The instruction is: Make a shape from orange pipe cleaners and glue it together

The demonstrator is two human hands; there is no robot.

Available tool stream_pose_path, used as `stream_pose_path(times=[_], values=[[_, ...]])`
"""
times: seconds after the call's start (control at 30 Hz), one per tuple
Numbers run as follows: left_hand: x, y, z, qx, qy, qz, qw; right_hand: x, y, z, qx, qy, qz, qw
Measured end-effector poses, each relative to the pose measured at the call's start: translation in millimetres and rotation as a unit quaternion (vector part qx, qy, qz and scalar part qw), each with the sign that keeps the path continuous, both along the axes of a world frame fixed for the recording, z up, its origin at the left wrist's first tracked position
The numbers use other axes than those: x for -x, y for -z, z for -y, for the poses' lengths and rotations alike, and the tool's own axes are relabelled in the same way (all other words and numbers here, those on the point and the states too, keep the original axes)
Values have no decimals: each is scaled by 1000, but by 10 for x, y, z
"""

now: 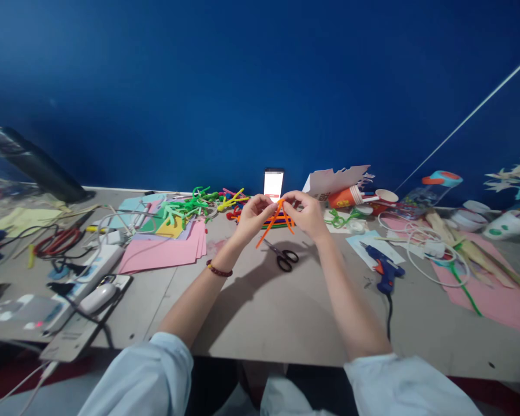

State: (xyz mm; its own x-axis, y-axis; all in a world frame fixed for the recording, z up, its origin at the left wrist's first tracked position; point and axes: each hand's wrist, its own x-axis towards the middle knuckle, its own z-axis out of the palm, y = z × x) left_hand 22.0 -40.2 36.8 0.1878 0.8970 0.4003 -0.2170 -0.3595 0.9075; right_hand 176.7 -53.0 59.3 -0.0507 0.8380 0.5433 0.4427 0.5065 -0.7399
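Both hands are raised above the grey table (260, 312), meeting at the middle. My left hand (255, 215) and my right hand (307, 214) each pinch the top of a bunch of orange pipe cleaners (274, 222), whose loose ends fan downward. Black-handled scissors (282, 256) lie on the table just below the hands. A lit phone (273, 184) stands upright behind them. More coloured pipe cleaners (203, 203) lie to the left of the phone.
Pink and coloured paper sheets (164, 248) lie left of centre. A power strip (91, 271) and cables sit at far left. A blue glue gun (383, 267) lies right of the hands, with an orange paper cup (344, 197), white cord (420, 242) and pink paper (494, 294) beyond.
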Motion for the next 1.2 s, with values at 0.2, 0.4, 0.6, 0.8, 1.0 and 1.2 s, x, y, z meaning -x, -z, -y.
stream_pose_path(times=[0.2, 0.4, 0.6, 0.8, 1.0, 1.2], values=[[-16, 67, -23, -51, -31, -77, 995, 46, 17, 7, -11, 4, -12, 1000], [-13, 58, 28, -148, -115, -151, 970, 76, 47, -8, 11, -2, -35, 999], [0, 74, 63, -186, -171, -248, 935, 107, 63, -6, 36, -24, -37, 998], [-2, 96, 68, -248, -210, -332, 885, 110, 69, -6, -11, -4, -13, 1000], [-60, 158, 62, -277, -260, -390, 839, 98, 101, -28, -65, 37, 30, 997], [-114, 186, 100, -261, -272, -421, 825, 131, 165, -57, -143, 68, 52, 986]])
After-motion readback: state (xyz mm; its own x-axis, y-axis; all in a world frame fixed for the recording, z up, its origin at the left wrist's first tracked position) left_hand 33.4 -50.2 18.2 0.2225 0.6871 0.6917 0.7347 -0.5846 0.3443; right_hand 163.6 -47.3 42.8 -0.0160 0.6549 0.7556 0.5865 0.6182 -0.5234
